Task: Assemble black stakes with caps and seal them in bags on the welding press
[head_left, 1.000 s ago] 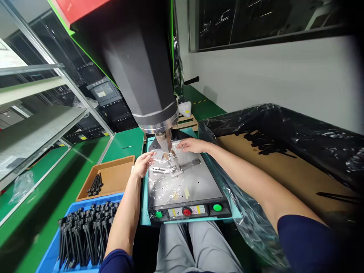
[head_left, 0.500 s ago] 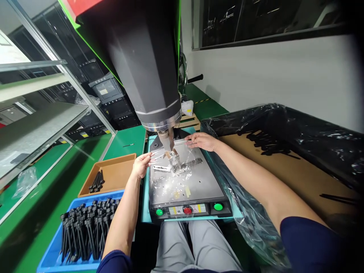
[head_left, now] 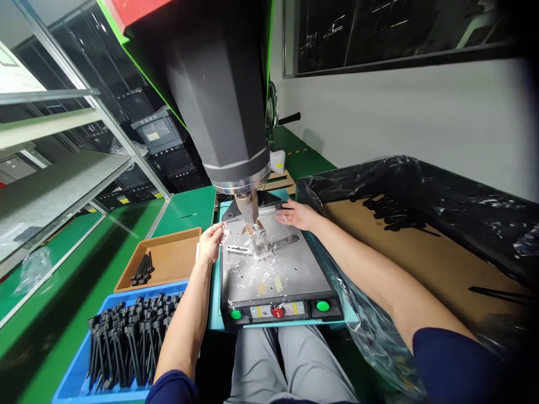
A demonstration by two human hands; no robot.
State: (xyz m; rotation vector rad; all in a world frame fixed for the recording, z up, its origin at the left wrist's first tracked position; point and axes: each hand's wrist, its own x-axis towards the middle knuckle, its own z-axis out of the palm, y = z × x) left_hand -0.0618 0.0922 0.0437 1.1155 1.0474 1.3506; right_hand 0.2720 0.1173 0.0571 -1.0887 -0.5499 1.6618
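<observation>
A green workbench [head_left: 185, 210] sits by a white wall, and a big dark machine head [head_left: 219, 95] hangs over a grey metal plate [head_left: 290, 269]. The person sits in front of it with both arms stretched forward.

The left hand [head_left: 209, 242] is at the left edge of the plate. Its fingers are pinched shut on a corner of a thin clear plastic sheet [head_left: 252, 264], which lies crinkled over the plate and the small metal holder [head_left: 259, 242] under the machine tip. The right hand [head_left: 297, 214] lies at the far right side of the plate. Its fingers are spread and flat, pressing on the far edge of the sheet.

Half a second ago the sheet was puffed up higher between the hands. Now it lies flatter, and the left hand has lifted a little.

A blue bin [head_left: 76, 370] of black parts and a brown tray [head_left: 172, 264] sit to the left.
</observation>
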